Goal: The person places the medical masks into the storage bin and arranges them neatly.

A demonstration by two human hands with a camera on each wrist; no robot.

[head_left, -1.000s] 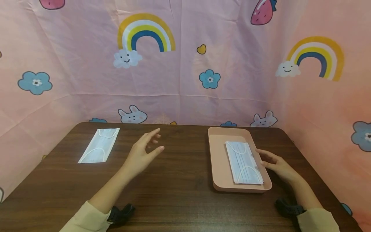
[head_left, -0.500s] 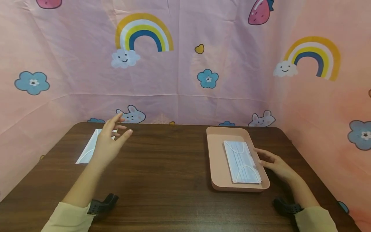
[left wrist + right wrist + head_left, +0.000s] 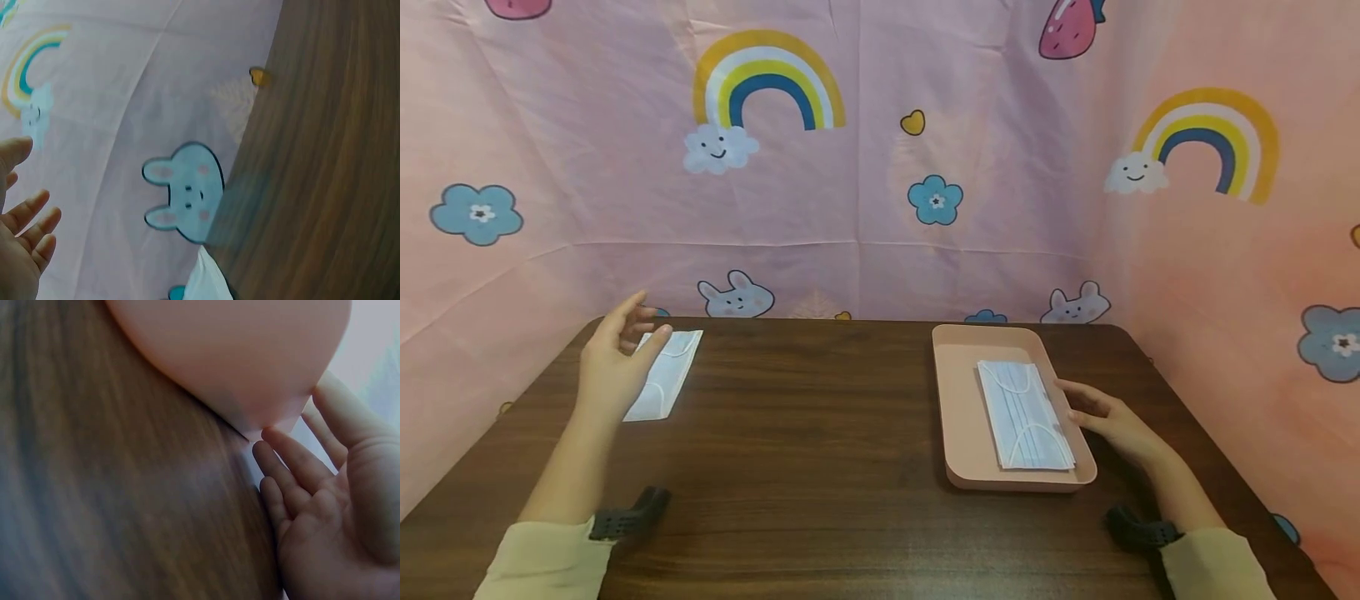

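Note:
In the head view, my left hand hovers beside a pale blue face mask at the far left of the table and hides part of it. Its fingers are loosely bent, with nothing between them. A corner of that mask shows low in the left wrist view. On the right stands a shallow pink tray holding a small stack of folded face masks, ear loops on top. My right hand touches the tray's right side with relaxed fingers; the right wrist view shows its fingertips at the tray wall.
The dark wood-grain table spreads between the mask and the tray. A pink and lilac cloth with printed rainbows, rabbits and flowers hangs behind it and along both sides. Black wrist straps circle both wrists.
My left hand has swung left from mid-table, across the single mask to its left side. My right hand has stayed at the tray, and the masks lie as before.

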